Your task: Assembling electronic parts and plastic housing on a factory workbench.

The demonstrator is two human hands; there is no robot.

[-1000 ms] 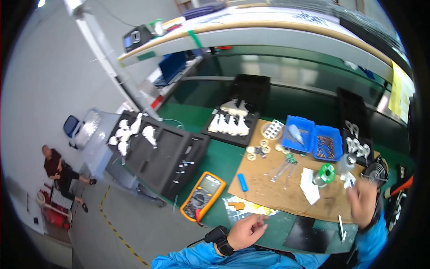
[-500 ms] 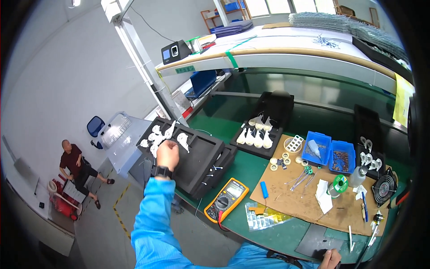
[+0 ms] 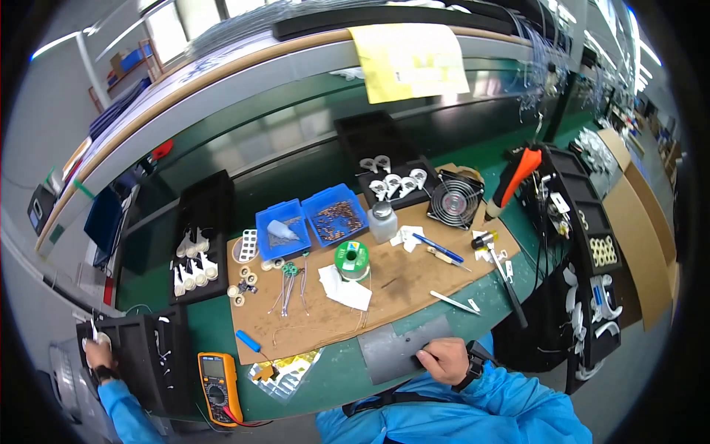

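At the far left, my left hand (image 3: 97,355) is at a black foam tray (image 3: 137,355), its fingers closed around a white plastic part (image 3: 95,334). The fingertips are partly hidden. My right hand (image 3: 446,360) rests with curled fingers on a dark grey plate (image 3: 396,348) at the table's front edge; nothing shows in it. Beside the left tray lies an orange multimeter (image 3: 220,388). More white plastic parts (image 3: 194,274) stand in a black tray farther back.
A brown cardboard sheet (image 3: 303,325) carries blue bins (image 3: 336,214), a green solder spool (image 3: 352,259), a bottle (image 3: 382,222), wired parts (image 3: 292,285) and a blue pen (image 3: 440,249). A fan (image 3: 455,201) stands behind. Black racks (image 3: 569,214) and an open carton (image 3: 629,222) are at the right.
The view has swung right, bringing the right-hand racks and carton into sight. My left hand remains at the left tray. My right hand has come farther onto the grey plate.
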